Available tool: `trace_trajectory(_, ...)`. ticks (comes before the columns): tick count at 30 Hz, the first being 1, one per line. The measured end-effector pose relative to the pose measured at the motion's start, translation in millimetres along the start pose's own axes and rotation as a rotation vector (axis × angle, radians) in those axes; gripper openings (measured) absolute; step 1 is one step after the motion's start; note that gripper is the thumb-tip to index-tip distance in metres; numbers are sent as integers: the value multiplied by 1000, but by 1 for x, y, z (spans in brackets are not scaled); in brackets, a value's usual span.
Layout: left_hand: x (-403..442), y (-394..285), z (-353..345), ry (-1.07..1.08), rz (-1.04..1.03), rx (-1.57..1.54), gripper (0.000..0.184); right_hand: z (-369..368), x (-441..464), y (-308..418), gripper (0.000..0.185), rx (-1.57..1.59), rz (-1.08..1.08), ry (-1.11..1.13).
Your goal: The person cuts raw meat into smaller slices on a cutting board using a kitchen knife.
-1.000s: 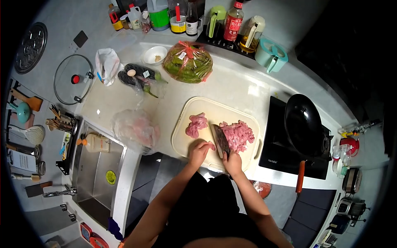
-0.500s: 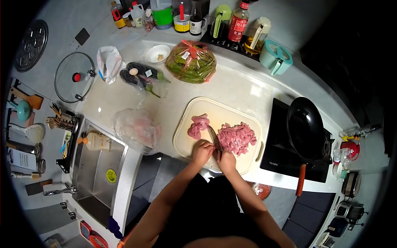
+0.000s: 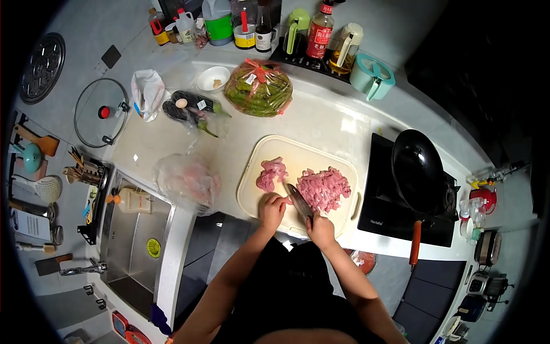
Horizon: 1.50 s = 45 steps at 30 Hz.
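My right hand [image 3: 321,229] is closed round the handle of a kitchen knife [image 3: 298,199], whose blade slants up and left along the edge of a heap of cut raw meat [image 3: 325,189]. My left hand [image 3: 274,212] is left of the blade, its fingertips pinched on a small piece of meat [image 3: 289,200]. Just above that hand lies a smaller pile of larger raw meat pieces [image 3: 271,174]. All the meat rests on a cream cutting board [image 3: 258,153] with a raised rim and a handle slot at the right.
A black wok [image 3: 417,166] sits on the cooktop [image 3: 375,198] to the right. Left are a crumpled plastic bag [image 3: 189,180] and the sink [image 3: 129,229]. Behind the board are bagged green vegetables [image 3: 258,94], eggplants [image 3: 197,112], a white bowl [image 3: 213,79] and several bottles.
My hands have moved apart: the left has drawn back leftward from the blade, and the right has shifted slightly right and down with the knife. The whole view has shifted a little.
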<state>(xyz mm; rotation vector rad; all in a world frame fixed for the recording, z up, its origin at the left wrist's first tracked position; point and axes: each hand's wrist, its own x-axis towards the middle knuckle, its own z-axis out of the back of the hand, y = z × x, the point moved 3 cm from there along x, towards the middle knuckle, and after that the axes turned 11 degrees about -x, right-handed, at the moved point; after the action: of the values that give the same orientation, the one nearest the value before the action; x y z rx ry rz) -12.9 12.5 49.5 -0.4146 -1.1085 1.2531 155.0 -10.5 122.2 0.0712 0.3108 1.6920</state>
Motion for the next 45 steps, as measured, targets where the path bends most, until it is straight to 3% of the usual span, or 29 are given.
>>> trace_trajectory(10, 1, 4, 8, -41, 19, 24, 8, -9, 3, 3, 31, -8, 13, 91)
trace_trajectory(16, 6, 10, -3, 86, 2, -38, 5, -10, 5, 5, 27, -26, 5, 105)
trace_trajectory(25, 6, 5, -4, 152, -32, -11, 5, -50, 31, 10, 29, 144, -108, -116)
trace_trajectory(27, 2, -2, 0, 129, -7, -3, 6, -45, 25, -7, 30, 223, -142, -195)
trace_trajectory(30, -3, 3, 8, 49, -21, 32, 9, -36, 15, -17, 28, 238, -149, -143)
trace_trajectory(33, -2, 7, 15, -45, 9, -76, 8, -28, 6, -14, 31, 239, -60, -23)
trace_trajectory(36, 6, 13, 25, -109, 95, 10, 8, -23, -3, -6, 38, 176, 73, -22)
trace_trajectory(40, 28, 17, 23, -73, 42, 78, 8, -30, -3, -22, 38, 81, -82, -22)
trace_trajectory(45, 70, 17, -9, 103, 5, 145, 17, -30, 4, -36, 29, 181, -186, -107)
